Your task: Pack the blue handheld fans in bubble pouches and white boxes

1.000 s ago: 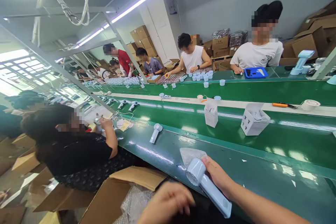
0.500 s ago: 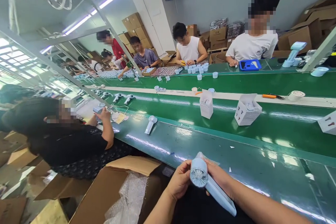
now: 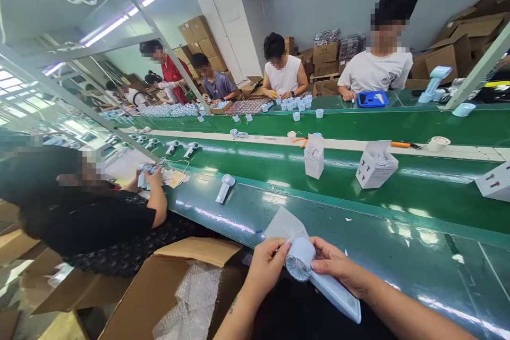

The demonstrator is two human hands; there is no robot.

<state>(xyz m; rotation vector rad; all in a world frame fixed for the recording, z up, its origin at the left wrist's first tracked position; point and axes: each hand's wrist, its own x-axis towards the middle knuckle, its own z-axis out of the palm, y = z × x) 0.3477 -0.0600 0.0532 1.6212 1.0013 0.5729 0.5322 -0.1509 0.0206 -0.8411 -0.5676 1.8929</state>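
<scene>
A light blue handheld fan [image 3: 332, 293] is held over the near edge of the bench, its round finned head facing down and toward me and its handle slanting to the lower right. My right hand [image 3: 338, 265] is closed around it where the head meets the handle. Behind the head, a translucent plastic sheet [image 3: 285, 226] spreads over the bench edge. My left hand [image 3: 268, 265] pinches beside the head, thumb and forefinger at the sheet's lower edge. Part of the sheet is hidden behind the fan.
An open carton [image 3: 135, 297] with bubble wrap [image 3: 195, 297] stands at lower left. Another fan [image 3: 225, 189] lies on the bench [image 3: 239, 212]. White boxes [image 3: 314, 156] stand on the green conveyor belt [image 3: 342, 167]. A co-worker [image 3: 99, 218] sits at left; several people work across the line.
The plastic sheet has come out from behind the fan head and now spreads to the upper left. My left hand has shifted up and left, and the fan has turned slightly.
</scene>
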